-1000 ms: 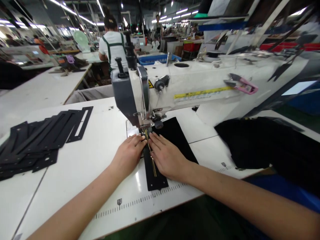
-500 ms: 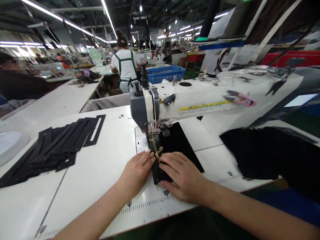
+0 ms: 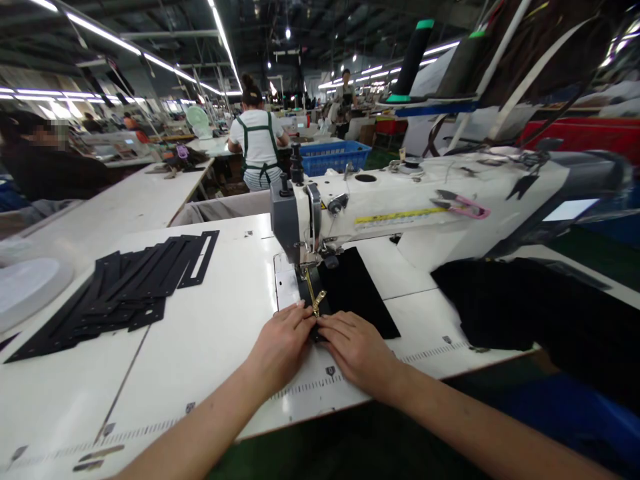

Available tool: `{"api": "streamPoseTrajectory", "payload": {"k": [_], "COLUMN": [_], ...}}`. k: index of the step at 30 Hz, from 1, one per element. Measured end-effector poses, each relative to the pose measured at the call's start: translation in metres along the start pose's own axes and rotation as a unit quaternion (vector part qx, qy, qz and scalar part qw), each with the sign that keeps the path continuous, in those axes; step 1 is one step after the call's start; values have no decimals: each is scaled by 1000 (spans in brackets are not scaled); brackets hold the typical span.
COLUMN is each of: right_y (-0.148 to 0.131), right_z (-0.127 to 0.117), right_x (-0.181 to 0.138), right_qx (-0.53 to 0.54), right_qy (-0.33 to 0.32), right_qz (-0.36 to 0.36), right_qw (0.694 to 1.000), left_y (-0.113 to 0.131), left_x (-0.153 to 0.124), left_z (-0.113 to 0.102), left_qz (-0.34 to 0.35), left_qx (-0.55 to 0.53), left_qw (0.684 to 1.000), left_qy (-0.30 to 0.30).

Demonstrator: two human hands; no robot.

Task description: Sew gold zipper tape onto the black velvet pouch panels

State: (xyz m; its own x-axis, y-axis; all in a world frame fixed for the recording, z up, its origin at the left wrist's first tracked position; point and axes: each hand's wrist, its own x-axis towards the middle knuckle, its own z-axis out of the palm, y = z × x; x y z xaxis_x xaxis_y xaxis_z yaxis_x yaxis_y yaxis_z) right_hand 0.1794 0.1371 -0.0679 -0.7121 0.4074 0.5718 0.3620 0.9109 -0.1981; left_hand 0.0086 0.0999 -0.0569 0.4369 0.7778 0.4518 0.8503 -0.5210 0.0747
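A black piece with a gold-toothed zipper (image 3: 311,287) lies under the presser foot of a white sewing machine (image 3: 390,207). Its gold zipper pull (image 3: 320,300) sticks up just beyond my fingertips. My left hand (image 3: 284,341) is closed on the zipper piece from the left, fingers pressed together. From the right, my right hand (image 3: 364,353) grips the near end of the same piece, its fingertips almost meeting the left ones. A black fabric panel (image 3: 357,287) extends to the right of the zipper, flat on the white table (image 3: 200,353). My fingers hide the zipper's near end.
Several black slotted pieces (image 3: 145,277) are heaped at the left. Dark fabric (image 3: 510,300) hangs over the right table edge. Pink-handled snips (image 3: 467,207) rest on the machine arm. Beyond stand a blue basket (image 3: 335,157) and a person in a green-strapped apron (image 3: 257,140).
My right hand has drawn in to the near end of the zipper piece, its fingers now closer together. My left hand stays at the zipper. The view has shifted slightly.
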Motion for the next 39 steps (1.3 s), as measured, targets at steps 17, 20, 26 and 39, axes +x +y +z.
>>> {"api": "streamPoseTrajectory", "payload": {"k": [17,20,26,39], "right_y": [38,41,49,65], "right_z": [18,18,22,34], "right_x": [27,31,39,60], "right_qx": [-32,-32,-32,-31], "right_qy": [-85,-86,-75,-61], "right_qz": [60,60,61,92], "right_qw": [994,994,995,993], "left_y": [-8,-12,-21,-48], "left_x": [6,9,17,33], "left_z": [8,8,10,18], "left_qz": [60,63,61,69], "left_qx": [39,35,45,36], "left_qw": [997,997,997,996], "left_qy": [2,2,1,31]}}
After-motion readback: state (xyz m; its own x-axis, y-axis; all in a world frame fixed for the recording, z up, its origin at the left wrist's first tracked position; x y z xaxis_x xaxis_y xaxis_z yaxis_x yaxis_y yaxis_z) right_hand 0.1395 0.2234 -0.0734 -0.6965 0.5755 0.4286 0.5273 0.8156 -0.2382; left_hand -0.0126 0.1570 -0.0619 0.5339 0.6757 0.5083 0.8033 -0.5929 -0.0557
